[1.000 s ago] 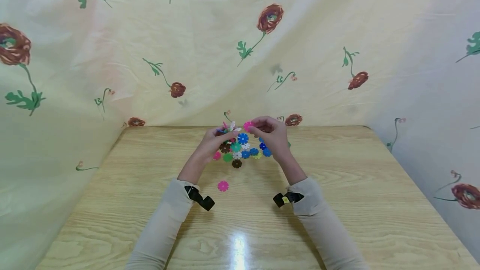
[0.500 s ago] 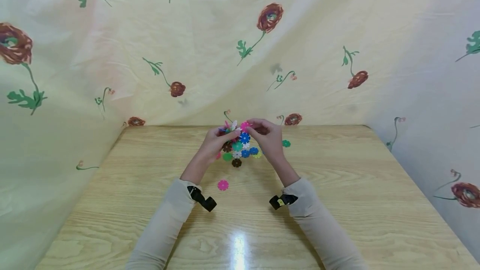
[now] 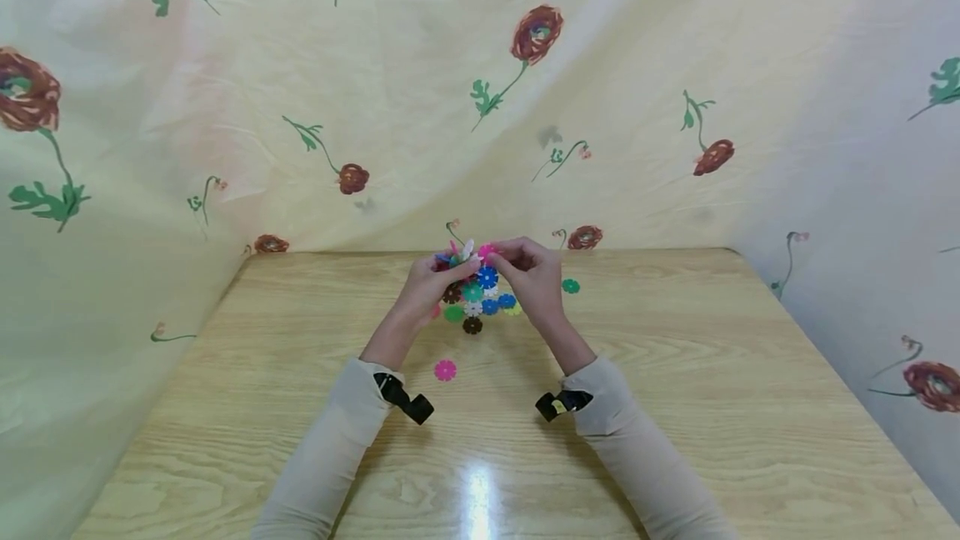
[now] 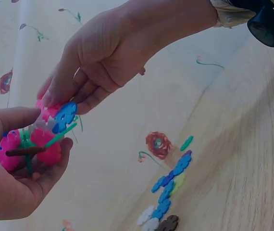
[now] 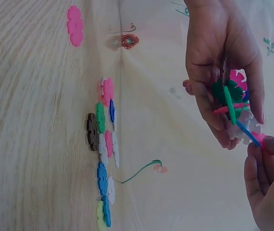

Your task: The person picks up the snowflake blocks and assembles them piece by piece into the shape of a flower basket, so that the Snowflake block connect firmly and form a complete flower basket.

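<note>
Over the far side of the table, our left hand curls its fingers; our right hand pinches just beside it, both forearms slanting inward.

Head view bright and even; both wrist views dim and flat.
Head: white glare streak on the table, bottom centre, light reads as from above; soft shadows along the inner side of both sleeves; floral cloth pale and warm mid-frame, greyer and bluer toward the right. Wide-angle look, table sides splaying toward the bottom corners. Small discs keep their colour, fine detail soft. Wrist views: low contrast, greyish cast, slightly soft; broad diffuse shadow across the table in the left one.
</note>
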`<state>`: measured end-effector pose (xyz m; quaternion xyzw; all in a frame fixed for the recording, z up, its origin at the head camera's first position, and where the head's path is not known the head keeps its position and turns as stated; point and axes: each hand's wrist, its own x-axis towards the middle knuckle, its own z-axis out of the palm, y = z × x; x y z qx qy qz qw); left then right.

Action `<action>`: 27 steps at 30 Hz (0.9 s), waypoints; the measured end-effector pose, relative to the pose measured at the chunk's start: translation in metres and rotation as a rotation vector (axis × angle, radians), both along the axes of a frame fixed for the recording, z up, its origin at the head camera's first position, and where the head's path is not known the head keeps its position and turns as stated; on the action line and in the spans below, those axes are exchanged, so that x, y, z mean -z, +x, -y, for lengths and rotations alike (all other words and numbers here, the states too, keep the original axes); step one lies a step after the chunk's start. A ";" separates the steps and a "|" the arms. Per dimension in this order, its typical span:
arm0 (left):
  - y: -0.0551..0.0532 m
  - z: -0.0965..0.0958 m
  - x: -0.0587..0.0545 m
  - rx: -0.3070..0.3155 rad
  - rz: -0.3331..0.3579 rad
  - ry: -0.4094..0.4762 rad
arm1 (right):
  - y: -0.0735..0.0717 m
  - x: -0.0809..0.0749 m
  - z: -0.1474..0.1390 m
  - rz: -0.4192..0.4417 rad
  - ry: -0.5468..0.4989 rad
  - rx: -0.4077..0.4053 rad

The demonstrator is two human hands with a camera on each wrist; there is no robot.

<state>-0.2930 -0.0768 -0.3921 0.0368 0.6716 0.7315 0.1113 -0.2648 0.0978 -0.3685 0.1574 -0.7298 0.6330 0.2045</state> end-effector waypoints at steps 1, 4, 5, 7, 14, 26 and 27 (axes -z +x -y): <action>0.000 -0.001 0.000 -0.005 -0.002 0.009 | -0.003 0.003 -0.001 0.015 -0.005 -0.006; 0.001 -0.002 -0.001 -0.043 -0.022 0.049 | -0.012 0.014 -0.003 0.054 -0.035 -0.025; 0.001 -0.003 -0.001 -0.064 -0.032 0.065 | -0.015 0.018 -0.004 0.063 -0.042 -0.027; 0.001 -0.004 0.000 -0.102 -0.050 0.102 | -0.017 0.022 -0.003 0.085 -0.060 -0.030; -0.002 -0.003 0.003 -0.152 -0.001 0.182 | -0.018 0.021 -0.008 0.203 0.001 -0.103; -0.007 0.014 -0.005 -0.237 0.058 0.195 | -0.022 0.042 -0.020 0.406 0.485 -0.375; -0.007 0.015 -0.006 -0.234 0.059 0.194 | -0.021 0.044 -0.019 0.395 0.535 -0.414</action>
